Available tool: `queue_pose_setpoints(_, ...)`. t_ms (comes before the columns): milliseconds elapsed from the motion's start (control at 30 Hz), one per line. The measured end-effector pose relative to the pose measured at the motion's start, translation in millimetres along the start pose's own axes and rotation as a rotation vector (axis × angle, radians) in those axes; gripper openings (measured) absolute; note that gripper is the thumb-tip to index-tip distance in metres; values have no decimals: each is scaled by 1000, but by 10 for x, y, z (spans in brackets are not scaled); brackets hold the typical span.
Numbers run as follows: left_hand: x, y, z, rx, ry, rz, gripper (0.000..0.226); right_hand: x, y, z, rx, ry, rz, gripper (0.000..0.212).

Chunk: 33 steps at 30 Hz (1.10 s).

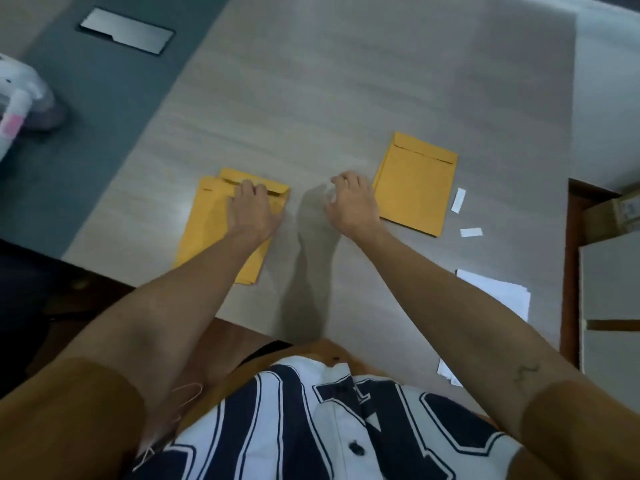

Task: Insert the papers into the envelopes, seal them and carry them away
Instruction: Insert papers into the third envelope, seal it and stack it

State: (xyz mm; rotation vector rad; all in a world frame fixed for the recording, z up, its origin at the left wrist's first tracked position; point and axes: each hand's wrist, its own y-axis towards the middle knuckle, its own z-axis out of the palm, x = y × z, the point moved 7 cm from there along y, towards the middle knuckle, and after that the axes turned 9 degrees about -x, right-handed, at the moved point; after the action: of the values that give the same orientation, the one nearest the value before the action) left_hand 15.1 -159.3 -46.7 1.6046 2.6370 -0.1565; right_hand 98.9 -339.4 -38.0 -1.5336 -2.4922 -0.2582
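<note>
Envelopes in yellow-brown paper lie on a pale wood-grain table (311,98), seen from above w/ the person's two bare arms reaching fwd. At left sits a stack of envelopes (204,237), slightly fanned, flaps at the far end. The left hand (252,211) lies palm-down on top of the stack, fingers bent a little, tips touching the top envelope just by its flap. Its grip is slack, nothing pinched as far as can be seen.

At right, well apart from the stack, a single envelope (415,183) lies flat, flap folded down at its far end. The right hand (351,206) is btwn the stack and the single envelope, just beside the latter's left edge. Its fingers are loosely curled, grip narrow and holding nothing; can't tell if it touches the table.

Right of the single envelope lie two small white strips (458,200), apart from each other. Nearer the person, at the table's right edge, are white papers (498,292), partly hidden by the right forearm.

Far left, off the table, is a dark grey surface w/ a metal plate (126,31) and a blurred white-and-pink object (20,95). Far right is a cardboard box (620,209).
</note>
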Motion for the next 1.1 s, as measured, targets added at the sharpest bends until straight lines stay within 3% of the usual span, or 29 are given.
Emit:
queue_pose_setpoints(233, 1051, -348, 127, 137, -88, -306, 85, 886, -157, 406, 215, 105, -43, 60)
queue_pose_setpoints(467, 1250, -374, 176, 120, -101, -304, 89, 1159, -380, 684, 297, -85, -124, 57)
queue_pose_setpoints(600, 1334, -274, 176, 118, -246, -412, 81, 1097, -546, 722, 227, -49, -91, 64)
queue_pose_setpoints(767, 1100, -106, 143, 180, -509, -402, 47, 966, -647, 699, 173, -17, -32, 62)
queue_pose_setpoints(1000, 423, -112, 201, 352, -590, -202, 49, 284, -764, 224, -190, 197, 316, 49)
queue_pose_setpoints(1100, 104, -218, 318, 403, -561, -56, 56, -88, -905, 111, -170, 257, 427, 59)
